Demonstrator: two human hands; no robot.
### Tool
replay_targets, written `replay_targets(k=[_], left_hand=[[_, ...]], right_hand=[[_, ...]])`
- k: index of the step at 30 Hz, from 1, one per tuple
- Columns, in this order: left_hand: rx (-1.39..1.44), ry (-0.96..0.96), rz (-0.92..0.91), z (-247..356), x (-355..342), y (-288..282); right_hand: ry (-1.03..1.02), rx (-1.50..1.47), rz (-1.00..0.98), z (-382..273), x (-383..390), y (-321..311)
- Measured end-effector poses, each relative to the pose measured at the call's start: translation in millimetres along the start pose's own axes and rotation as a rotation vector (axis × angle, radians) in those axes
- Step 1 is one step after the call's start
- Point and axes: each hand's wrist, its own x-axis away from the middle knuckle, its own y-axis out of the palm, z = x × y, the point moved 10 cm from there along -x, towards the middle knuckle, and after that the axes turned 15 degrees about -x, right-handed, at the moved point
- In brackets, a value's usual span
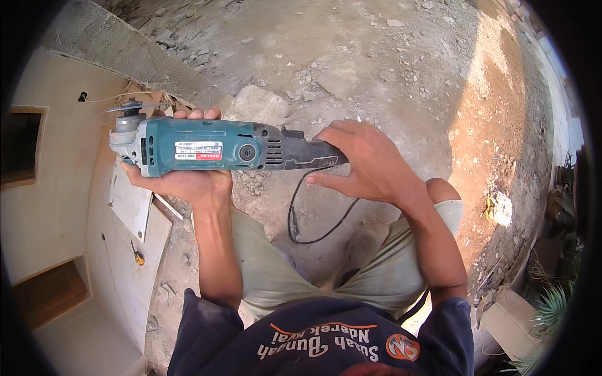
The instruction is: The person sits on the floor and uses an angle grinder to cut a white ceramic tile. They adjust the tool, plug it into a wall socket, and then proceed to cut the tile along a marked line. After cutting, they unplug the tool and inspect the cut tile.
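Note:
A teal and black angle grinder lies level across my view, its metal head at the left and its dark rear handle at the right. The thin cutting disc shows edge-on above the head. My left hand supports the body from beneath, with fingertips curling over its far side. At the rear end, my right hand straddles the handle, fingers along the far side and thumb on the near side. A black power cord loops down from the handle end toward my right knee.
Rough dusty ground with rubble stretches ahead. On the left stands a pale wall with brown-framed openings; a white board and a small yellow-black item lie beside it. Cardboard and spiky plants are at lower right.

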Motion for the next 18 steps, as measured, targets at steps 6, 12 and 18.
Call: replay_targets(k=[6, 12, 18], left_hand=[[-0.031, 0.024, -0.255, -10.0, 9.5, 23.8], [-0.026, -0.012, -0.326, -14.0, 13.1, 36.5], [-0.002, -0.035, -0.346, -11.5, 4.8, 27.7]], right_hand=[[0.457, -0.18, -0.282, 42.2, -9.7, 64.3], [0.494, -0.197, -0.245, 58.8, -10.0, 80.1], [0.531, -0.114, -0.245, 53.9, -10.6, 85.1]])
